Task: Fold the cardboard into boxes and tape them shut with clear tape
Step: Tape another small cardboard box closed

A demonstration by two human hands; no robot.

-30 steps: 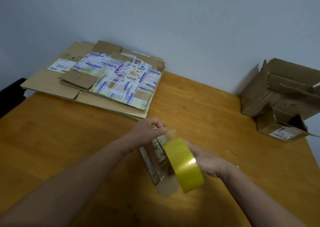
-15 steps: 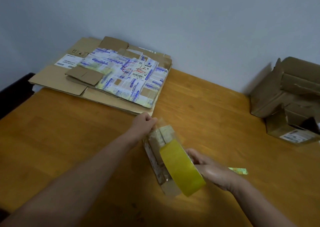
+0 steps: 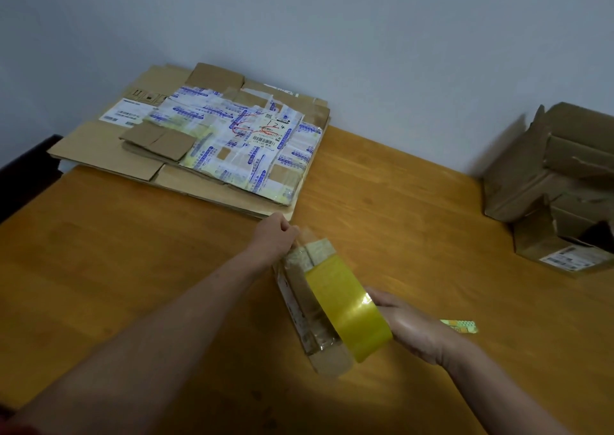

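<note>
The right hand [image 3: 412, 331] is holding the tape roll [image 3: 349, 305] in a full grip against the small box [image 3: 299, 301] at mid-surface [image 3: 133, 268]. The left hand [image 3: 274, 238] is pinching the tape end [image 3: 304, 235] at the box's far end. The cardboard is probably light and stiff; the film is sticky and best taken edgewise. Beyond, flattened cardboard [image 3: 199, 142] and opened boxes [image 3: 558, 182] are lying by a plain wall [image 3: 365, 36].

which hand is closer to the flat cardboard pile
Left. The left hand is just short of the flat cardboard pile; the right hand grips the tape roll, nearer the person.

head cam | wide-angle | looks forward and down | table [image 3: 116, 285] close below, wall [image 3: 332, 19] beyond
</note>
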